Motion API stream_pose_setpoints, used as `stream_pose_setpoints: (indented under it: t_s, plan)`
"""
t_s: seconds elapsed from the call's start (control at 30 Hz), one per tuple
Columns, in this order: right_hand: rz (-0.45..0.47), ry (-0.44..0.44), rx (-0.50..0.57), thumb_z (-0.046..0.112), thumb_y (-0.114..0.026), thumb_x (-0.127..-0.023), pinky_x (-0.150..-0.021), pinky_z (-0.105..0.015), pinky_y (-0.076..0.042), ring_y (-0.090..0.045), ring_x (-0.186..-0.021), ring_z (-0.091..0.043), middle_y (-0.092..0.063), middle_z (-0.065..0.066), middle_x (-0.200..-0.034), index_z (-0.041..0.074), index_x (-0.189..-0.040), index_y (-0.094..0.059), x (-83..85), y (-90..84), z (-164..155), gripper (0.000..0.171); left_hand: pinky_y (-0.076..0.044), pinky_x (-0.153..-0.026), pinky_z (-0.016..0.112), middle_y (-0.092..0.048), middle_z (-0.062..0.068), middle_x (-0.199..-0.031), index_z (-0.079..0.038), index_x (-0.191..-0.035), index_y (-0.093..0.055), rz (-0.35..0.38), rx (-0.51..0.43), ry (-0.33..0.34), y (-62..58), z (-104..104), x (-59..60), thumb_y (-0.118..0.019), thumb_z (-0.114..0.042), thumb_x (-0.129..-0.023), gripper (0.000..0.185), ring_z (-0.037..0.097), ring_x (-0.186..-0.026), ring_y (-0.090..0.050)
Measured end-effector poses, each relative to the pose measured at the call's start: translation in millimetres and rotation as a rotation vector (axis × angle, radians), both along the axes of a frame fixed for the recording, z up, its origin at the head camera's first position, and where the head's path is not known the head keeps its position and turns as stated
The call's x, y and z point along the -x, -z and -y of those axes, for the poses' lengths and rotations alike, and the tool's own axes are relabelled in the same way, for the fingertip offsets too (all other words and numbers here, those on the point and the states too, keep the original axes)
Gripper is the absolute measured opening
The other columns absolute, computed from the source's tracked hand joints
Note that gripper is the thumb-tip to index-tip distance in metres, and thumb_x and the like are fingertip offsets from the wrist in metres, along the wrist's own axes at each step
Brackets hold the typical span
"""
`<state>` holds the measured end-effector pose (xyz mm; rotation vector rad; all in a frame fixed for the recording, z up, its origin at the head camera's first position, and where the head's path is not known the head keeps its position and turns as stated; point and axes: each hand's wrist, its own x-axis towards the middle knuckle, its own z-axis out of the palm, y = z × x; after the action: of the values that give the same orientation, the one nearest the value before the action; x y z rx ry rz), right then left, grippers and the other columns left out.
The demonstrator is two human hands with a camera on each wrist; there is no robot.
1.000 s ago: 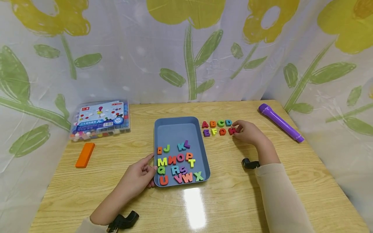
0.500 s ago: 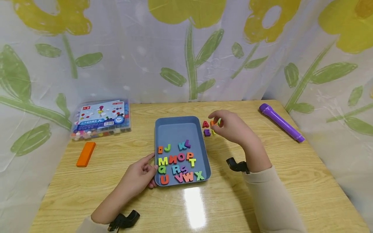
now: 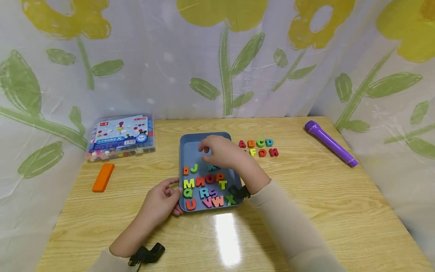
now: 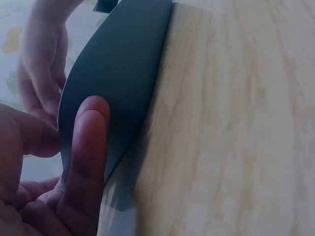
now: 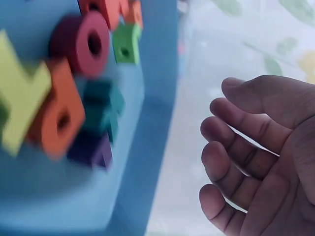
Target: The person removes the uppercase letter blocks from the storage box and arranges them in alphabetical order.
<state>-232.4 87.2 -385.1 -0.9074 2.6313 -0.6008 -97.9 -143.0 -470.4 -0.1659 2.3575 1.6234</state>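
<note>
From the head view, the right hand (image 3: 221, 151) hovered over the blue tray (image 3: 190, 145) of letters on the table, while the left hand (image 3: 162, 202) gripped its near-left edge. The left wrist view showed a finger (image 4: 86, 152) pressed against the tray's wall (image 4: 123, 73). The right wrist view showed relaxed, empty fingers (image 5: 236, 152) above the letters (image 5: 74, 98).

table (image 3: 306, 211) with tray (image 3: 185, 145), letters (image 3: 258, 148)

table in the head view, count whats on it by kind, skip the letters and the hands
blue tray: 1
clear plastic box: 1
orange block: 1
purple torch: 1
total: 4
</note>
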Motion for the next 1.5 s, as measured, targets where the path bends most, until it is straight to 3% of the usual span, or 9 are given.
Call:
stream_pose_setpoints:
  t_s: [0.23,0.4,0.83,1.03,1.17,1.33,1.5]
  plan:
    - [-0.003,-0.104,-0.181,0.033,-0.077,-0.104,-0.092,-0.037,-0.06,-0.067,-0.103,-0.016,-0.075,0.0,-0.121,0.016,-0.124,-0.079,3.9,17.4,48,0.026,-0.063,-0.057,0.035,-0.074,0.011,-0.081,-0.005,-0.155,-0.055,-0.013,-0.023,0.013,-0.7,4,0.6,-0.065,-0.024,-0.111,0.049,0.025,-0.059,-0.072]
    - [0.0,-0.131,-0.268,0.039,-0.081,-0.1,-0.086,-0.034,-0.061,-0.068,-0.096,-0.013,-0.076,0.005,-0.112,0.018,-0.114,-0.08,4.3,29.2,61,0.024,-0.064,-0.058,0.035,-0.075,0.01,-0.083,-0.006,-0.156,-0.054,-0.013,-0.029,0.026,-0.1,4,-0.4,-0.066,-0.024,-0.11,0.05,0.024,-0.06,-0.073]
    - [-0.035,-0.128,-0.306,0.038,-0.082,-0.099,-0.08,-0.034,-0.056,-0.064,-0.087,-0.015,-0.07,0.007,-0.096,0.021,-0.102,-0.073,3.8,40.3,67,0.019,-0.064,-0.058,0.035,-0.075,0.011,-0.087,-0.005,-0.156,-0.053,-0.017,-0.027,0.024,-4.2,4,-2.0,-0.066,-0.019,-0.109,0.05,0.024,-0.062,-0.073]
    - [-0.073,-0.131,-0.33,0.034,-0.081,-0.099,-0.092,-0.041,-0.056,-0.062,-0.087,-0.016,-0.068,0.006,-0.095,0.02,-0.1,-0.071,2.8,41.0,67,0.017,-0.064,-0.058,0.035,-0.075,0.011,-0.087,-0.004,-0.156,-0.053,-0.022,-0.028,0.032,-4.3,3,-1.7,-0.065,-0.018,-0.11,0.05,0.023,-0.062,-0.073]
    - [-0.069,-0.124,-0.29,0.032,-0.079,-0.1,-0.095,-0.043,-0.057,-0.064,-0.088,-0.015,-0.073,0.006,-0.103,0.02,-0.108,-0.075,3.0,32.3,59,0.015,-0.064,-0.058,0.035,-0.076,0.011,-0.087,-0.003,-0.156,-0.052,-0.027,-0.031,0.036,-4.1,2,-1.1,-0.065,-0.018,-0.109,0.051,0.024,-0.062,-0.073]
    - [-0.08,-0.083,-0.179,0.033,-0.077,-0.101,-0.103,-0.047,-0.054,-0.063,-0.098,-0.015,-0.073,0.002,-0.118,0.022,-0.113,-0.077,0.5,7.6,35,0.015,-0.064,-0.058,0.035,-0.076,0.01,-0.085,-0.003,-0.156,-0.052,-0.012,-0.024,0.027,-3.6,2,-1.5,-0.066,-0.018,-0.109,0.051,0.024,-0.061,-0.073]
    - [-0.136,-0.002,-0.075,0.03,-0.078,-0.1,-0.095,-0.04,-0.056,-0.063,-0.103,-0.018,-0.071,0.0,-0.115,0.02,-0.113,-0.077,-1.4,-14.9,-1,0.017,-0.064,-0.058,0.035,-0.077,0.01,-0.087,-0.004,-0.157,-0.052,0.002,-0.023,0.017,-4.6,2,-2.1,-0.066,-0.019,-0.109,0.052,0.024,-0.061,-0.073]
